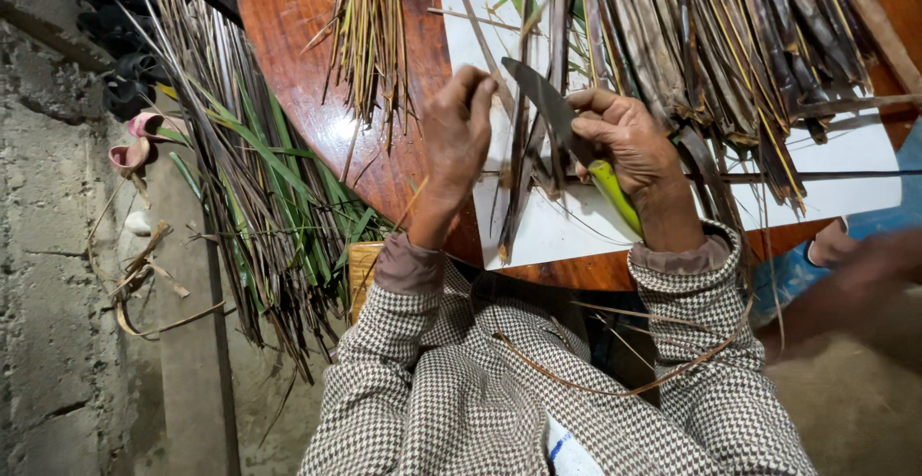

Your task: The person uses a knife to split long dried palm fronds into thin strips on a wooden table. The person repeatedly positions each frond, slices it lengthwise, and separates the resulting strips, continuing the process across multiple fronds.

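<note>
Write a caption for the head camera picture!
Right hand holds a knife against a leaf strip pinched by the left hand.

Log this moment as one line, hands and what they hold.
left hand: grips leaf strip | right hand: holds knife, blade on strip | surface: table

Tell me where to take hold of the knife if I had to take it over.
Take the knife by its yellow-green handle, coming from the near, lower-right side. The dark blade points up and left toward the left hand, so that end stays clear of the edge. The right hand already wraps the handle's top.
</note>
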